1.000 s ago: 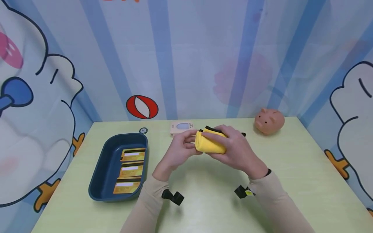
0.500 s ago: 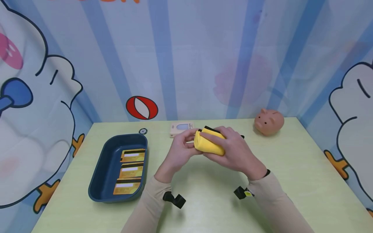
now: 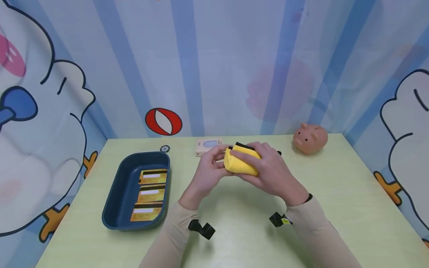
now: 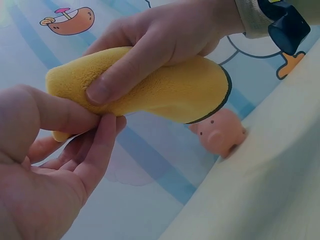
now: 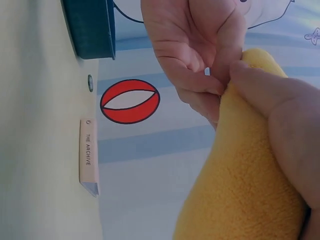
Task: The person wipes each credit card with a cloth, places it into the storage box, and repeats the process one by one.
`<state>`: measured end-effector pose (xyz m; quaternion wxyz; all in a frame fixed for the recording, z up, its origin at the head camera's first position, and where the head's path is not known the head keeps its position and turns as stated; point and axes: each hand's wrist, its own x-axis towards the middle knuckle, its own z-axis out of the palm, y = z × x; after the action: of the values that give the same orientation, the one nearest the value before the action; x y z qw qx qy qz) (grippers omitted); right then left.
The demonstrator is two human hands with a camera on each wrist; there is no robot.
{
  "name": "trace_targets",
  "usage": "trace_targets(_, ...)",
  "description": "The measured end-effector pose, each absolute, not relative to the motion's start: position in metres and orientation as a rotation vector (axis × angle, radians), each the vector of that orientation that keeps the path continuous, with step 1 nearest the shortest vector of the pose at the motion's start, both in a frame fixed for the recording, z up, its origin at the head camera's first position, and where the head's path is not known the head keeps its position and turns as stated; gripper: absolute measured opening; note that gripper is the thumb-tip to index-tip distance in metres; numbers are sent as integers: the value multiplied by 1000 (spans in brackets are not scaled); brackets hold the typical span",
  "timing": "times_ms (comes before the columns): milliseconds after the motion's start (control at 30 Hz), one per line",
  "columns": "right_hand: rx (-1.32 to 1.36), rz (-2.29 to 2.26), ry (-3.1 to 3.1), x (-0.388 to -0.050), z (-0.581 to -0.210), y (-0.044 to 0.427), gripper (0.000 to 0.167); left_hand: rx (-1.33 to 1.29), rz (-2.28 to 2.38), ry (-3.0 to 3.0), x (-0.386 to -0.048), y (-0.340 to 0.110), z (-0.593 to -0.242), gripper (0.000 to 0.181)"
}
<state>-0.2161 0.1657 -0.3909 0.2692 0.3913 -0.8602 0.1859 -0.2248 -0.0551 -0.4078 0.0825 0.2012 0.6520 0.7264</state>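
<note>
A yellow plush cloth (image 3: 242, 160) with black edging is folded into a thick bundle, held above the middle of the table. My right hand (image 3: 273, 171) grips it, thumb laid along the near side in the left wrist view. My left hand (image 3: 209, 169) pinches its left end between thumb and fingers. In the left wrist view the cloth (image 4: 180, 90) widens toward its black-trimmed end. Part of the left fingertips is hidden behind the cloth in the right wrist view.
A dark blue tray (image 3: 114, 197) with three gold cards (image 3: 147, 212) stands at the left. Along the back lie a round chip (image 3: 165, 149) and a small pale box (image 3: 203, 146). A pink piggy bank (image 3: 310, 139) stands at the back right of the table (image 3: 335, 223).
My left wrist has shifted slightly to the right. Both hands keep their hold on the cloth, which stays in nearly the same place.
</note>
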Motion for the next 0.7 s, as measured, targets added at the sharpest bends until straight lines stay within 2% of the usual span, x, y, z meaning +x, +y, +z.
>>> trace_targets(367,1043,458,-2311,-213,-381,169,70,587,2212,1974,-224,-55,-403,53)
trace_targets(700,1021,459,-2300,-214,-380,175,68,557,2243,1952,-224,-59,-400,53)
